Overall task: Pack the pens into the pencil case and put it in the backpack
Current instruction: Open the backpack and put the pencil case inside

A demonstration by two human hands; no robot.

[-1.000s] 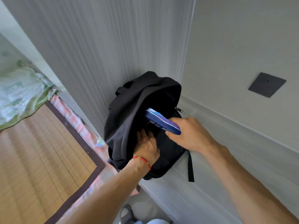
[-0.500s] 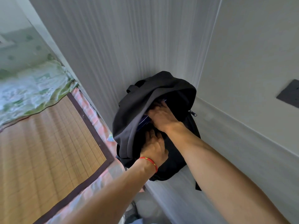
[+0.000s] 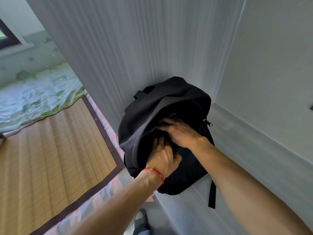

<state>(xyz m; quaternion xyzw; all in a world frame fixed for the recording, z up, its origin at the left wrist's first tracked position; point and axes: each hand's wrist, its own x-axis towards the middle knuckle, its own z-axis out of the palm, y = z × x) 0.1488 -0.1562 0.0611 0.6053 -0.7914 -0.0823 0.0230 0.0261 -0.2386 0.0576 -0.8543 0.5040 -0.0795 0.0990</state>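
The black backpack stands in the corner on a white ledge, its top opening gaping towards me. My left hand, with a red cord on the wrist, grips the front edge of the opening and holds it apart. My right hand reaches into the opening, with its fingers deep inside the dark interior. The blue pencil case is almost entirely hidden inside the bag. Only a pale sliver shows above my right hand. Whether my right fingers still hold the case is not visible.
A zipper pull hangs at the right of the opening and a black strap dangles over the ledge's front. To the left lies a bed with a bamboo mat and a green quilt. Ribbed wall panels close in behind.
My right hand has carried the blue pencil case from outside the opening down into the backpack, where it is now out of sight. My left hand has kept its grip on the bag's edge.
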